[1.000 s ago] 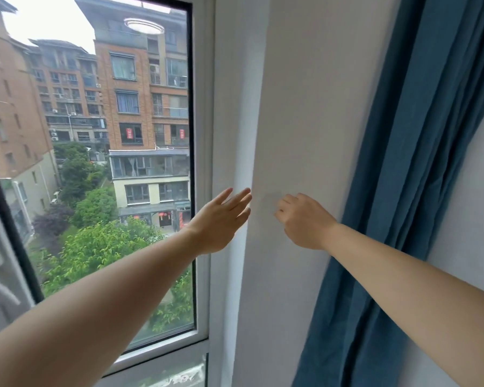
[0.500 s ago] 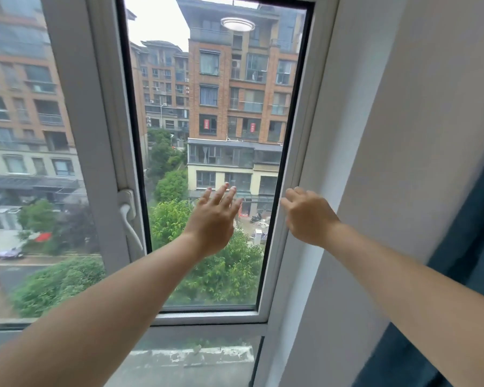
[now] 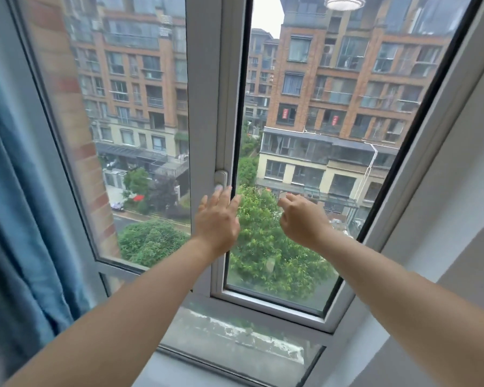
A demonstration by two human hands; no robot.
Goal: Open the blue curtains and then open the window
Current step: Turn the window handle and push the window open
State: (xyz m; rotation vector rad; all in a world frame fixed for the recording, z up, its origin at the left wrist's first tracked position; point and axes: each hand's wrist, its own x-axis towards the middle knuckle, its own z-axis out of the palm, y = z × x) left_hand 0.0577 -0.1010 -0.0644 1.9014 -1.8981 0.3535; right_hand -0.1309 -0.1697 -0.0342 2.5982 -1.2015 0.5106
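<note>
We stand at the window [image 3: 274,308], a tall casement whose long axis runs up and down, leaning a little in this wide view. Its right sash sits inside its frame, shut as far as we can tell. The handle [image 3: 220,177] is mounted on the sash's left edge beside the white centre post [image 3: 204,93], about halfway up. The part we can see is a short white piece lying lengthwise along the frame, pointing down. Its lower end is covered by our fingers, so we cannot tell how far it reaches. Our left hand [image 3: 217,220] is raised in front of that edge, back toward us, fingers straight and slightly spread, pointing up. The fingertips reach the bottom of the handle, and nothing is gripped. Our right hand [image 3: 302,220] hovers near it at the same height, in front of the right pane, with fingers loosely curled toward the glass and holding nothing. The two hands are near each other but apart. The blue curtain [image 3: 20,196] hangs gathered along the far left edge, its folds running top to bottom, off the glass. A pale wall [image 3: 464,191] borders the window on the right. Through the panes we see brick buildings [image 3: 347,93], green trees [image 3: 266,247] below, and a wet ledge [image 3: 235,333] under the lowest pane. A round lamp [image 3: 344,1] is reflected at the top of the glass.
</note>
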